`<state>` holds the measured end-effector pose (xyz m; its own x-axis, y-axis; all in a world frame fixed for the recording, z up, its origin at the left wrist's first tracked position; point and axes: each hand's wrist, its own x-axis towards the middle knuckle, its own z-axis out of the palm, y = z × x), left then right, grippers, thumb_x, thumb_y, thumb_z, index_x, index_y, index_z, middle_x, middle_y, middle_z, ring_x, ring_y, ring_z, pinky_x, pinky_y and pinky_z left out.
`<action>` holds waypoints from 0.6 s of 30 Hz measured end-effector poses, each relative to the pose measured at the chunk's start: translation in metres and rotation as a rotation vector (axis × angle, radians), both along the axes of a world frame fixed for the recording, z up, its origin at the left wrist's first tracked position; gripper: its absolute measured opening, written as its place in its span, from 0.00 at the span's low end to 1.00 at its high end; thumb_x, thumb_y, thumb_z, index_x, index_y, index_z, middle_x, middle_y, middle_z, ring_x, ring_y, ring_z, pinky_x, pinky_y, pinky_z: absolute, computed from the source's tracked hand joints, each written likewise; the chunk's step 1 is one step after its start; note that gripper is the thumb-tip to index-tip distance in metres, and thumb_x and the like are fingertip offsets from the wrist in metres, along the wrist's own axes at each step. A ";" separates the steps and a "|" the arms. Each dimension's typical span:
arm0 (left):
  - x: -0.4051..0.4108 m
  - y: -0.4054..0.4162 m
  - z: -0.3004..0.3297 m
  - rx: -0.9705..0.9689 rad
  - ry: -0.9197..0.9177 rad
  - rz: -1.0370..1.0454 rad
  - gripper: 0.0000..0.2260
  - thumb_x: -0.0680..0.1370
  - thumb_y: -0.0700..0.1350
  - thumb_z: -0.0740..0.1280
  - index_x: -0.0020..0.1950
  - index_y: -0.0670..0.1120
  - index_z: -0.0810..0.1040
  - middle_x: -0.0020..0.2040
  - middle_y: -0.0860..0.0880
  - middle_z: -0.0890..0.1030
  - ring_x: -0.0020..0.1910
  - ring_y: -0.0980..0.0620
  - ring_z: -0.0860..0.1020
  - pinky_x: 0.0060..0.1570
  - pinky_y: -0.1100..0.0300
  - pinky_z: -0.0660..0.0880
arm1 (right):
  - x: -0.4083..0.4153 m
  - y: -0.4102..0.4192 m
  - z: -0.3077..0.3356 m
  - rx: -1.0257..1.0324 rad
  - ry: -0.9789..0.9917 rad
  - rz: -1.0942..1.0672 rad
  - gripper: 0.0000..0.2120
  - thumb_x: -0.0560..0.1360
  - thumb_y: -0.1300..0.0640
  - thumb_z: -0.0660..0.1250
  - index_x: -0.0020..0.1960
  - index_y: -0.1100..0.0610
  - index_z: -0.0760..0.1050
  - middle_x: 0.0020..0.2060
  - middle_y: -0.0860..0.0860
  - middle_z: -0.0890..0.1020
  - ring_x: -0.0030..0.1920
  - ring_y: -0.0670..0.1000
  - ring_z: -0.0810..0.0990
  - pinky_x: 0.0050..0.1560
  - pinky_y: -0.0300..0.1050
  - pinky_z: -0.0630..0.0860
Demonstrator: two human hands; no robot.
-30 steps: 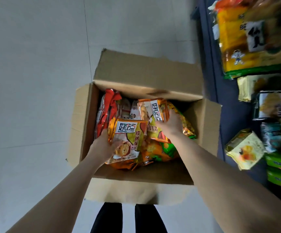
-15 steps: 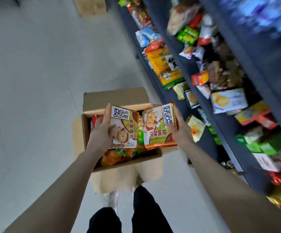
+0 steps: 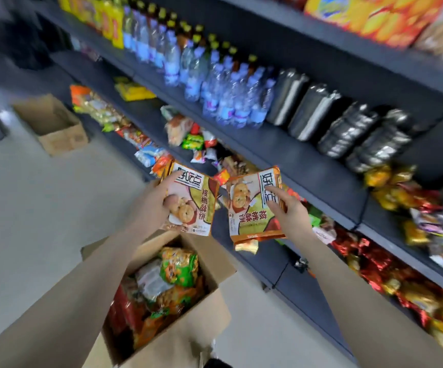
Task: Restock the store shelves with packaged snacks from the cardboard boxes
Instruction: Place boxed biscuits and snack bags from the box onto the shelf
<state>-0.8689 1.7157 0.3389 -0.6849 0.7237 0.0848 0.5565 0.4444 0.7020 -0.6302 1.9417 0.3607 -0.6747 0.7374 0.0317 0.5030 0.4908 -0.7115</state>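
Two flat orange-and-olive foil cookie packets with a biscuit picture are being held up between the carton and the shelving. The left packet (image 3: 192,201) is being gripped by the left hand (image 3: 156,205), thumb curled over its printed face, fingers hidden behind. The right packet (image 3: 255,205) is being pinched at its right edge by the right hand (image 3: 286,208), forefinger lying on the face, the rest tucked behind. The packets are being kept just apart, both clear of the box and not yet touching any shelf.

Handling, as judged: packets are looking light, thin and crinkly, film likely slick; contents likely brittle biscuits, so squeezing across the middle is being advised against. Side edges or the sealed end seams are being judged the safest hold.

The open brown cardboard box (image 3: 188,338) is sitting on the floor below the left arm, with more snack bags (image 3: 178,269) inside, green and orange ones on top. The dark grey metal shelving (image 3: 308,166) is running along the right: mixed snack packs (image 3: 390,264) on lower tiers, clear water bottles (image 3: 223,88) and silver-wrapped packs (image 3: 347,128) above. A second open cardboard carton (image 3: 53,126) is standing further down the aisle. Much of the frame is being blurred.
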 end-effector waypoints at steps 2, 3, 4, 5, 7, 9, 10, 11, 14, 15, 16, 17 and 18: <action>0.003 0.017 0.030 0.047 0.023 -0.049 0.28 0.81 0.41 0.63 0.75 0.66 0.62 0.66 0.44 0.72 0.62 0.41 0.73 0.64 0.45 0.71 | 0.017 0.006 0.031 0.041 0.031 -0.060 0.17 0.83 0.54 0.63 0.70 0.43 0.74 0.62 0.51 0.78 0.59 0.52 0.76 0.58 0.45 0.72; 0.005 0.025 0.045 0.068 0.040 -0.071 0.28 0.81 0.41 0.63 0.74 0.67 0.62 0.66 0.45 0.72 0.63 0.41 0.73 0.64 0.44 0.71 | 0.025 0.011 0.046 0.067 0.048 -0.086 0.17 0.83 0.55 0.63 0.69 0.43 0.75 0.60 0.52 0.78 0.56 0.52 0.76 0.55 0.44 0.71; 0.007 0.033 0.060 0.085 0.066 -0.098 0.28 0.81 0.41 0.63 0.74 0.67 0.62 0.66 0.45 0.72 0.63 0.42 0.73 0.63 0.45 0.70 | 0.032 0.015 0.060 0.099 0.063 -0.104 0.16 0.83 0.56 0.62 0.68 0.42 0.75 0.60 0.52 0.78 0.53 0.51 0.76 0.53 0.45 0.71; 0.008 0.042 0.074 0.102 0.095 -0.123 0.27 0.82 0.40 0.62 0.74 0.66 0.63 0.65 0.45 0.72 0.62 0.42 0.73 0.62 0.46 0.71 | 0.039 0.021 0.074 0.126 0.083 -0.123 0.16 0.83 0.56 0.62 0.67 0.40 0.75 0.59 0.53 0.79 0.51 0.51 0.76 0.51 0.46 0.72; 0.012 0.059 0.104 0.148 0.129 -0.170 0.27 0.82 0.40 0.61 0.74 0.68 0.63 0.65 0.46 0.72 0.61 0.43 0.73 0.59 0.48 0.71 | 0.053 0.033 0.104 0.194 0.105 -0.140 0.17 0.83 0.56 0.62 0.65 0.37 0.75 0.60 0.52 0.80 0.47 0.51 0.77 0.45 0.46 0.72; 0.014 0.077 0.133 0.191 0.151 -0.200 0.27 0.83 0.40 0.60 0.73 0.69 0.62 0.66 0.47 0.71 0.62 0.43 0.73 0.58 0.48 0.71 | 0.067 0.044 0.137 0.260 0.125 -0.151 0.16 0.83 0.57 0.62 0.64 0.39 0.75 0.62 0.48 0.80 0.48 0.53 0.79 0.42 0.44 0.72; 0.015 0.087 0.147 0.205 0.164 -0.208 0.27 0.83 0.40 0.60 0.73 0.69 0.62 0.66 0.47 0.71 0.62 0.43 0.73 0.58 0.49 0.70 | 0.073 0.049 0.154 0.280 0.142 -0.165 0.16 0.83 0.58 0.62 0.64 0.41 0.76 0.62 0.47 0.80 0.47 0.54 0.81 0.39 0.44 0.74; 0.015 0.097 0.161 0.225 0.171 -0.216 0.26 0.83 0.41 0.59 0.73 0.69 0.62 0.66 0.47 0.71 0.63 0.43 0.72 0.57 0.49 0.69 | 0.079 0.055 0.171 0.290 0.165 -0.181 0.15 0.83 0.59 0.61 0.63 0.41 0.76 0.62 0.45 0.80 0.46 0.54 0.82 0.37 0.46 0.77; 0.016 0.125 0.201 0.307 0.168 -0.255 0.26 0.84 0.41 0.59 0.72 0.70 0.62 0.67 0.47 0.72 0.65 0.44 0.71 0.61 0.49 0.68 | 0.094 0.072 0.218 0.323 0.221 -0.210 0.15 0.83 0.60 0.61 0.59 0.39 0.76 0.60 0.45 0.81 0.48 0.47 0.83 0.41 0.41 0.79; 0.016 0.135 0.214 0.334 0.167 -0.274 0.26 0.84 0.41 0.59 0.72 0.70 0.62 0.69 0.47 0.71 0.67 0.44 0.70 0.63 0.49 0.68 | 0.099 0.080 0.233 0.338 0.227 -0.220 0.16 0.83 0.60 0.60 0.59 0.39 0.76 0.58 0.46 0.81 0.45 0.45 0.82 0.39 0.39 0.78; 0.017 0.145 0.226 0.359 0.167 -0.291 0.26 0.84 0.40 0.59 0.72 0.69 0.62 0.72 0.47 0.70 0.69 0.45 0.69 0.65 0.49 0.67 | 0.104 0.087 0.247 0.361 0.221 -0.230 0.16 0.83 0.60 0.60 0.58 0.40 0.77 0.54 0.48 0.83 0.38 0.44 0.80 0.34 0.37 0.75; 0.017 0.156 0.238 0.384 0.162 -0.304 0.26 0.84 0.41 0.58 0.72 0.69 0.62 0.73 0.48 0.69 0.70 0.45 0.68 0.66 0.49 0.67 | 0.110 0.095 0.261 0.387 0.219 -0.237 0.16 0.83 0.60 0.59 0.58 0.40 0.77 0.52 0.49 0.83 0.31 0.44 0.76 0.30 0.37 0.71; 0.018 0.167 0.250 0.413 0.153 -0.312 0.26 0.84 0.41 0.58 0.72 0.69 0.62 0.74 0.48 0.68 0.71 0.45 0.68 0.66 0.49 0.67 | 0.115 0.104 0.276 0.422 0.221 -0.238 0.15 0.83 0.59 0.59 0.58 0.41 0.77 0.52 0.48 0.83 0.28 0.45 0.72 0.28 0.37 0.69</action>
